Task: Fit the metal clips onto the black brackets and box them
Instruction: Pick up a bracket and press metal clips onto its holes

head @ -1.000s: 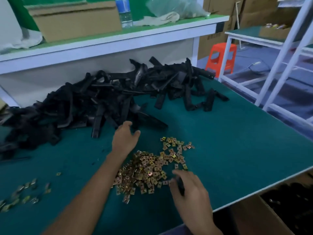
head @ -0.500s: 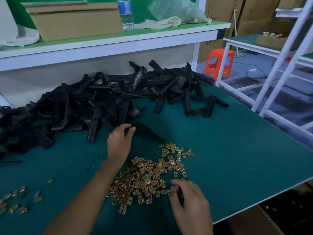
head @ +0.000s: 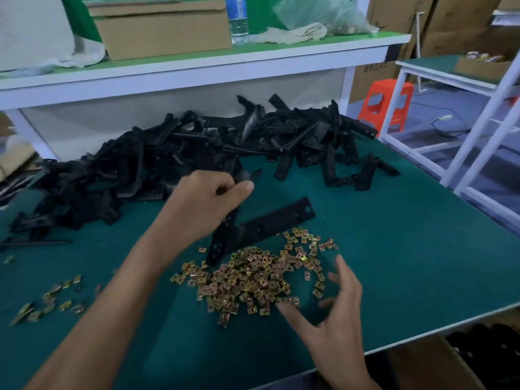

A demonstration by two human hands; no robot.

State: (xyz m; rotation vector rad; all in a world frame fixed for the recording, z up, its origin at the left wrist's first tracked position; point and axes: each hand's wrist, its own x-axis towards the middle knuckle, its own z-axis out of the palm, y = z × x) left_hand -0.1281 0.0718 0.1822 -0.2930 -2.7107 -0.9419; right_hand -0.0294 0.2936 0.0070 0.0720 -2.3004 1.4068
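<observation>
Your left hand point(head: 205, 198) has its grip closed on a black bracket point(head: 270, 220) just behind the clip pile point(head: 253, 274) on the counter point(head: 394, 263). Your right hand point(head: 334, 313), grip wide and empty, hovers at the pile's near right edge.

Right of the heap of metal clips point(head: 253, 280) lay bare green table mat point(head: 408, 263). Behind the heap an L-shaped black bracket point(head: 270, 223) slanted across, gripped by the left hand point(head: 202, 204); farther behind, the pile of black brackets point(head: 197, 153) walled off the back. Scattered clips point(head: 66, 305) dotted the mat left of the heap. The right hand point(head: 332, 313) hovered at its near right corner.
</observation>
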